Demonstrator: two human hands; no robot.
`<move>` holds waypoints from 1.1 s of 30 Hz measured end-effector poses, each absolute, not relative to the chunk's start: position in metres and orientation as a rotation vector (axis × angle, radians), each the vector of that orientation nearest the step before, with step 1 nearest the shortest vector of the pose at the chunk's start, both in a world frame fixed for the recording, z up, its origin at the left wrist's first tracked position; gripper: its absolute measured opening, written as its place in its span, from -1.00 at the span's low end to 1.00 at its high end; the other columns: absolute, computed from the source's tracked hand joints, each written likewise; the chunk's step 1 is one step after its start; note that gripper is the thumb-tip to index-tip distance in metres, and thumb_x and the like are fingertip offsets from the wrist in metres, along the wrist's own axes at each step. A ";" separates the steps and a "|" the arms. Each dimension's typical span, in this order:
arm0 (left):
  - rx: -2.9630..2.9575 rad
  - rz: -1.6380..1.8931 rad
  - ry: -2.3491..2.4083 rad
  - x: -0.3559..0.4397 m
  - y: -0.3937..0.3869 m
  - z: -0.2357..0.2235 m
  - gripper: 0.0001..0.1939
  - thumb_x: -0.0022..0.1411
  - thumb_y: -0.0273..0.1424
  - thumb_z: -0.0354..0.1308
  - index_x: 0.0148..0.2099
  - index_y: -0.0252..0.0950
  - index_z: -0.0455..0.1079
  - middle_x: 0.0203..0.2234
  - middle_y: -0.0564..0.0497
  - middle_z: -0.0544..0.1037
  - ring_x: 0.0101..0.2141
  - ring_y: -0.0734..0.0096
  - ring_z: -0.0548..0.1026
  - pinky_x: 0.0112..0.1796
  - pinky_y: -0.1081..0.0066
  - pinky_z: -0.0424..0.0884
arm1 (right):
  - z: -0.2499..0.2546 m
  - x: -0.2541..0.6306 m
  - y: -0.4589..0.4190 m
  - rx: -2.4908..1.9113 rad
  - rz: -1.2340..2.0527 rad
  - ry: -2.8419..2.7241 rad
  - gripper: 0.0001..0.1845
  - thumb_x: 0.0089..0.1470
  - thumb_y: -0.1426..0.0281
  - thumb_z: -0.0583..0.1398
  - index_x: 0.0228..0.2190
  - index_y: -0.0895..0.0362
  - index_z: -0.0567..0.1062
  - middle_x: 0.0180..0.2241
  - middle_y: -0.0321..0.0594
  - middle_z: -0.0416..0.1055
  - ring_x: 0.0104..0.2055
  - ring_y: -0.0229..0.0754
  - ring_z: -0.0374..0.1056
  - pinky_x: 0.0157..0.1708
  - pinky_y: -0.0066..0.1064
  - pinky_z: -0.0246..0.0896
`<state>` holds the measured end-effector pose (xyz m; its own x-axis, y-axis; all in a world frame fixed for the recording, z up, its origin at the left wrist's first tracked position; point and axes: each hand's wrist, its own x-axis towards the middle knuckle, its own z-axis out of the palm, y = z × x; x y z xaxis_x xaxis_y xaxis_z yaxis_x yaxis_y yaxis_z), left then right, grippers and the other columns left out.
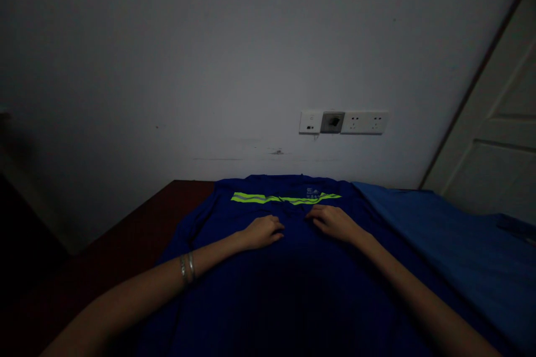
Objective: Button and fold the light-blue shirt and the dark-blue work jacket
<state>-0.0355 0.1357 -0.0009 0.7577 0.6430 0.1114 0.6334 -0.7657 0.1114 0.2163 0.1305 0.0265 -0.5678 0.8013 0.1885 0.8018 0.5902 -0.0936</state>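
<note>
A dark blue work jacket (234, 268) lies spread out, with a yellow-green and grey reflective stripe (249, 198) across its upper part. White print (312, 192) shows near the collar. On the jacket's front, just below the stripe, my left hand (262, 232) rests with its fingers loosely bent and slightly apart. Opposite it, my right hand (334, 223) touches the fabric with fingers bent and spread a little, close to the stripe. Creased cloth lies between the two hands. No separate object shows in either hand. Two silver bracelets (191, 266) circle my left wrist.
The jacket lies on a dark red-brown surface (163, 209) against a pale wall (176, 67). Lighter blue cloth (439, 234) is spread at the right. Sockets and a switch (364, 122) sit on the wall, with a panelled door (498, 156) at far right.
</note>
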 end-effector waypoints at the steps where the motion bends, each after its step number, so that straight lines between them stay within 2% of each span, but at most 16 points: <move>1: 2.889 0.229 1.050 -0.033 0.135 -0.002 -0.73 0.21 -0.36 0.03 -0.05 -0.25 0.38 -0.23 -0.05 0.46 -0.20 0.32 0.42 -0.22 0.44 0.32 | 0.027 0.217 0.131 -1.334 -0.007 -2.607 -0.64 0.03 0.47 0.01 -0.18 0.03 0.49 -0.17 -0.22 0.44 -0.17 -0.17 0.35 -0.20 -0.41 0.17; 13: 3.156 0.166 1.053 -0.015 0.132 -0.011 -0.82 0.22 -0.40 0.00 -0.20 -0.29 0.41 -0.29 -0.06 0.43 -0.26 0.32 0.40 -0.25 0.40 0.31 | 0.029 0.213 0.129 -1.297 -0.040 -2.610 -0.66 0.04 0.48 0.02 -0.20 0.06 0.49 -0.19 -0.20 0.45 -0.19 -0.16 0.36 -0.22 -0.41 0.18; 19: 3.215 0.371 1.046 -0.020 0.133 -0.014 -0.81 0.23 -0.40 0.00 -0.17 -0.28 0.40 -0.32 -0.04 0.43 -0.26 0.33 0.38 -0.24 0.37 0.25 | 0.024 0.201 0.127 -1.161 0.142 -2.449 -0.66 0.08 0.39 0.05 -0.10 0.07 0.43 -0.11 -0.19 0.42 -0.09 -0.16 0.32 -0.09 -0.36 0.16; 24: 3.253 0.545 0.957 -0.025 0.129 -0.006 -0.80 0.24 -0.40 -0.03 -0.19 -0.32 0.40 -0.34 -0.03 0.44 -0.29 0.35 0.35 -0.28 0.36 0.22 | 0.020 0.182 0.116 -1.124 0.334 -2.471 -0.65 -0.02 0.24 0.17 -0.16 0.08 0.47 -0.12 -0.17 0.38 -0.14 -0.15 0.33 -0.17 -0.37 0.22; 33: 3.191 0.683 0.896 -0.035 0.120 0.005 -0.83 0.21 -0.45 -0.01 -0.24 -0.33 0.41 -0.36 -0.03 0.45 -0.31 0.38 0.33 -0.26 0.37 0.21 | 0.010 0.164 0.108 -1.239 0.238 -2.444 -0.72 0.01 0.26 0.15 -0.22 0.07 0.50 -0.15 -0.18 0.43 -0.05 -0.14 0.29 -0.09 -0.36 0.16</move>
